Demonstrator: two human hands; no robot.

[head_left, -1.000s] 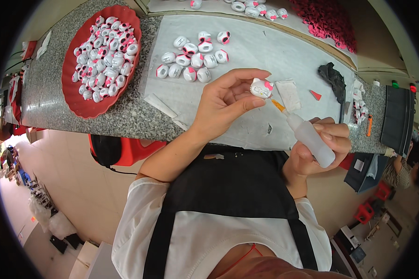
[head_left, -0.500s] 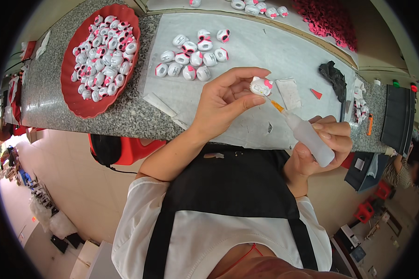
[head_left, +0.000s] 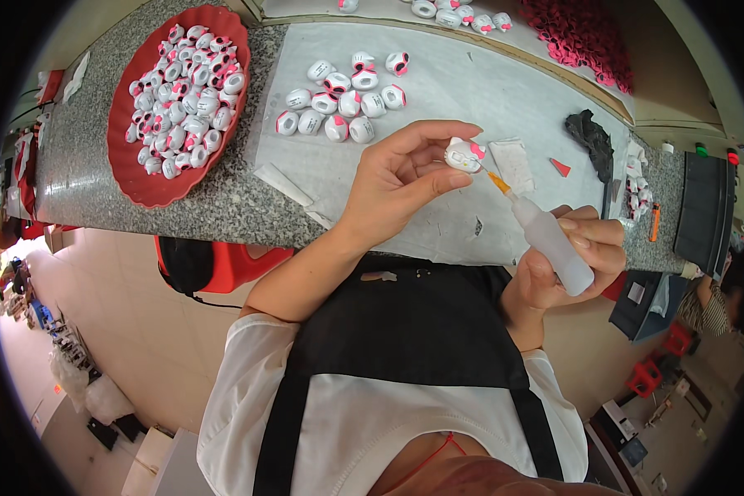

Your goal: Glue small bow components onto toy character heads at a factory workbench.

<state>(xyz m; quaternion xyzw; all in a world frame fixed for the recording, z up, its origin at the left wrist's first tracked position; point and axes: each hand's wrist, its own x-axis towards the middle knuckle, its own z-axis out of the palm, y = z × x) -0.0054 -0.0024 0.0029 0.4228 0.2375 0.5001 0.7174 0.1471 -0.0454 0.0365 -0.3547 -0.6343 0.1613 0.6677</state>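
Between the thumb and fingers of my left hand is a small white cat-head figurine with a pink bow, its front turned up. My right hand grips a translucent white squeeze bottle, tilted up to the left. The bottle ends in an orange needle tip, whose thin point is close to the figurine's lower right edge; whether it touches, I cannot tell. On the white sheet beyond my left hand stand several more white and pink figurines.
A red scalloped tray heaped with white and pink figurines stands on the granite counter at the left. A folded white pad, a small red piece and crumpled black plastic lie to the right. Pink parts are piled on the back shelf.
The bottle's needle tip has drawn slightly rightward from the figurine's face toward its edge. The figurine has tilted a little in my left hand.
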